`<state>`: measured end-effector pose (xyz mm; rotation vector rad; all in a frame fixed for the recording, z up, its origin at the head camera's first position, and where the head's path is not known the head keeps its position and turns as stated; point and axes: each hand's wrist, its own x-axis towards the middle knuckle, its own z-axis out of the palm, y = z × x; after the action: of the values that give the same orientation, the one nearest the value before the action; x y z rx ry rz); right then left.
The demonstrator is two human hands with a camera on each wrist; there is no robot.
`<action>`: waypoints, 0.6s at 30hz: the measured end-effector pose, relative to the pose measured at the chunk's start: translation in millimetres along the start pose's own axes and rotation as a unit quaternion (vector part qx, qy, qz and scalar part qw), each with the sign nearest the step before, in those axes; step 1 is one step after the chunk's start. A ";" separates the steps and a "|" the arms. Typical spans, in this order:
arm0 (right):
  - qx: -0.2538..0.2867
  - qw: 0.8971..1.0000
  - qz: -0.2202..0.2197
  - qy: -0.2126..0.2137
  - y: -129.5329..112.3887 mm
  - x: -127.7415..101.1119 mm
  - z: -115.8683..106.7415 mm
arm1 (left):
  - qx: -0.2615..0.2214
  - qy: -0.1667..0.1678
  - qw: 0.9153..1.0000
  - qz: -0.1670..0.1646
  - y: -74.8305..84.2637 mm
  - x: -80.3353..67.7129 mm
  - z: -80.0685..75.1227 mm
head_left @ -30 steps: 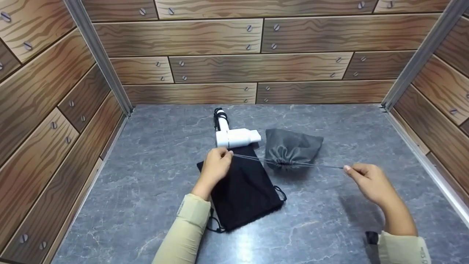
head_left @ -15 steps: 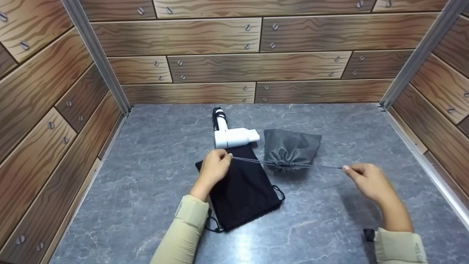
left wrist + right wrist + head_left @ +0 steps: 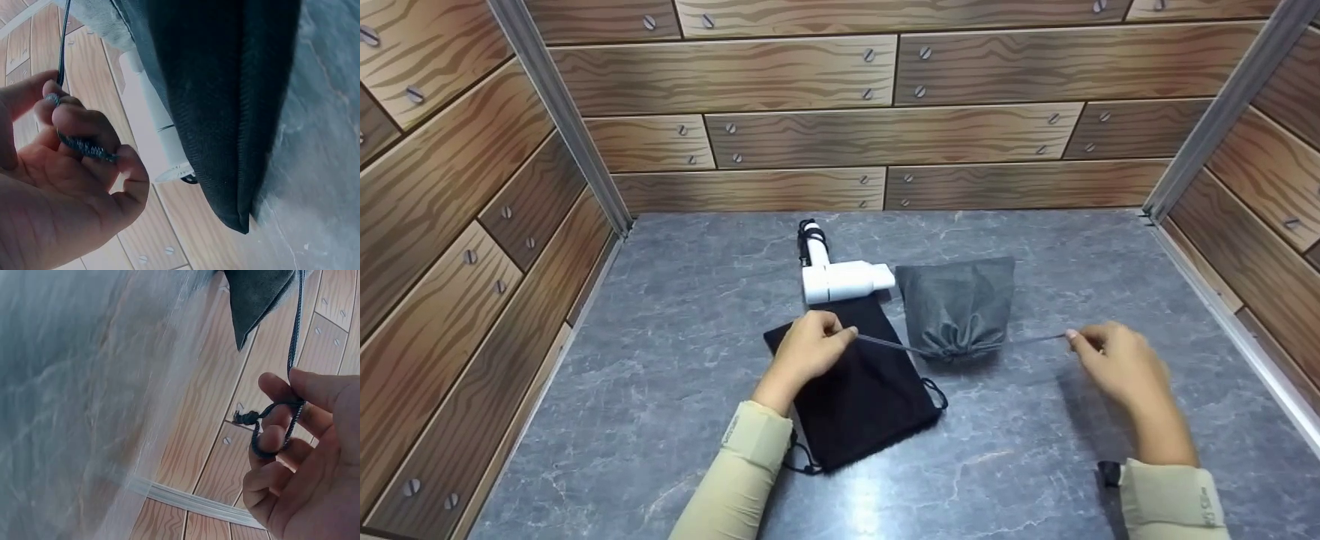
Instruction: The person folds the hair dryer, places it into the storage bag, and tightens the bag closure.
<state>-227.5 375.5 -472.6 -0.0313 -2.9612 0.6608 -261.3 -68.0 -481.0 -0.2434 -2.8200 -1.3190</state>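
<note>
A grey drawstring bag (image 3: pixel 958 300) lies on the tabletop with its mouth gathered toward the person. My left hand (image 3: pixel 814 349) pinches one end of its drawstring (image 3: pixel 885 343) between thumb and forefinger, above a flat black drawstring bag (image 3: pixel 859 397). In the left wrist view more of that cord (image 3: pixel 84 147) loops round the curled fingers. Off to the right, my right hand (image 3: pixel 1125 367) pinches the cord's other end; the right wrist view shows a knotted end (image 3: pixel 247 417) hanging over the fingers. The cord spans both hands, sagging slightly at the bag's mouth.
A white hair dryer (image 3: pixel 847 281), its black cable wrapped round the handle, lies behind the black bag and left of the grey one. Wood-patterned walls (image 3: pixel 795 139) enclose the grey marbled tabletop (image 3: pixel 675 300) at the back and sides.
The grey bag's gathered mouth has shifted slightly toward the person, and its body has turned a little. My left hand has moved slightly right. The cord is less straight than before.
</note>
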 end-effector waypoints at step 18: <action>0.036 0.993 0.008 0.110 -4.9 -1.7 1.1 | -0.055 0.004 0.994 0.094 23.5 3.4 25.2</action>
<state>-225.9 370.5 -471.7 -0.1159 -2.7263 0.7163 -259.9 -33.5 -479.0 -0.4920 -2.6416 -1.4304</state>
